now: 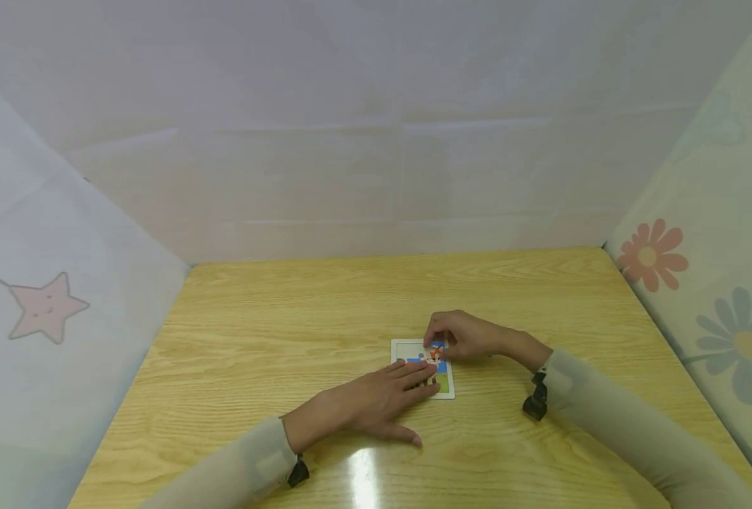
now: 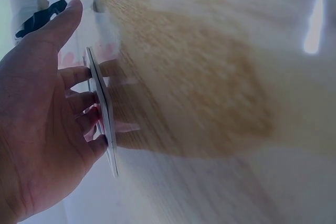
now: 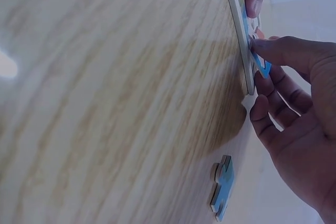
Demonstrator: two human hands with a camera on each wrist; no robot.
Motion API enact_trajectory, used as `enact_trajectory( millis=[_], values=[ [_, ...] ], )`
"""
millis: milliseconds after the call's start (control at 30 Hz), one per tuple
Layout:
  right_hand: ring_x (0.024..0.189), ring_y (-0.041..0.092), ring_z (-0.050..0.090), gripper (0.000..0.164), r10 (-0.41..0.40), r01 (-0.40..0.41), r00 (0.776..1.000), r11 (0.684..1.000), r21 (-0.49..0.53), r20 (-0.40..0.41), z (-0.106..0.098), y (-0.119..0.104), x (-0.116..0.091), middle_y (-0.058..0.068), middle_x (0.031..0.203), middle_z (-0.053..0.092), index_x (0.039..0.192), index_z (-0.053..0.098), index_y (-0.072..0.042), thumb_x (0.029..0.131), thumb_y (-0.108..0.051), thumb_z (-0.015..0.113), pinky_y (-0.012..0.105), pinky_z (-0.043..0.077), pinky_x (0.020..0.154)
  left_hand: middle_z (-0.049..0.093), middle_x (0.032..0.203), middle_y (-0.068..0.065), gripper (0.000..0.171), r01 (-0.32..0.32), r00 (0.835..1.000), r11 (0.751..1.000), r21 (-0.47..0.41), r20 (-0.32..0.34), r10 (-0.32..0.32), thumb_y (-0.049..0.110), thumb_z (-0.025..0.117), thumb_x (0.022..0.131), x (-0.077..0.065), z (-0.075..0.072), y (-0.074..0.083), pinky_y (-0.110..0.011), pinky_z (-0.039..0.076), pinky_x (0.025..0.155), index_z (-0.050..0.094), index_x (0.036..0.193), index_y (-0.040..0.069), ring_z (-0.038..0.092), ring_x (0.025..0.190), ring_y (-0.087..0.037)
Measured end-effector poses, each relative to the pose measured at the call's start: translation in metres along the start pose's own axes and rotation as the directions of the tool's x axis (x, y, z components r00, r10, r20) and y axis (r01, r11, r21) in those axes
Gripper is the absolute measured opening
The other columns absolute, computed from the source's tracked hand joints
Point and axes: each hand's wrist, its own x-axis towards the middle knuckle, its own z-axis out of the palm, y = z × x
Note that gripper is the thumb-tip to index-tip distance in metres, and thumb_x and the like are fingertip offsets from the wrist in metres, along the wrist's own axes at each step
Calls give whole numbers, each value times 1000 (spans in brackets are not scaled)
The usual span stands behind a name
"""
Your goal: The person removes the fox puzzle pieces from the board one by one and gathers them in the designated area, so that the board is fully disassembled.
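A small jigsaw puzzle in a white frame (image 1: 450, 387) lies on the table, its picture showing an orange-and-white animal's face over blue and green. My left hand (image 1: 389, 397) rests across its lower left with fingers spread and nearly straight, covering part of the picture. At the upper right corner, my right hand (image 1: 468, 334) pinches a blue-edged puzzle piece (image 3: 265, 68) between thumb and fingers. That piece tilts up from the board in the right wrist view. The upper left of the frame shows a bare, pale bed.
A loose blue puzzle piece (image 3: 223, 188) lies on the wooden table (image 1: 274, 318) near the right hand. Pale cloth walls (image 1: 376, 191) with printed flowers and a star stand at the back and both sides. Each wrist wears a dark camera strap.
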Motion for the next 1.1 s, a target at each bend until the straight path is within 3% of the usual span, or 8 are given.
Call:
enact_trajectory(
  millis=[300, 667, 1100],
  values=[
    [87, 17, 61, 24, -1, 1, 1000, 1000, 14, -29, 0, 0, -2, 0, 107, 69, 115, 76, -7, 92, -2, 81, 30, 56, 69, 16, 177, -12, 90, 3, 1000, 1000, -14, 4, -3, 72, 49, 102, 1, 0, 0, -50, 25, 130, 29, 169, 15, 19, 163, -29],
    [91, 16, 65, 26, 55, -52, 998, 996, 69, -40, 2, -1, -4, 2, 109, 71, 117, 76, -7, 92, -2, 81, 27, 57, 74, 17, 177, -12, 89, 6, 1000, 1000, -25, 4, -6, 71, 50, 102, 0, 1, 0, -49, 24, 131, 29, 169, 14, 19, 163, -29],
    [82, 9, 63, 26, 112, -108, 993, 987, 120, -23, 4, 1, -5, -2, 108, 75, 120, 76, -9, 94, -3, 79, 24, 53, 69, 15, 177, -13, 91, -3, 1000, 999, -38, -2, 3, 71, 51, 102, -2, 2, -1, -49, 24, 130, 28, 169, 14, 17, 163, -30]
  ],
)
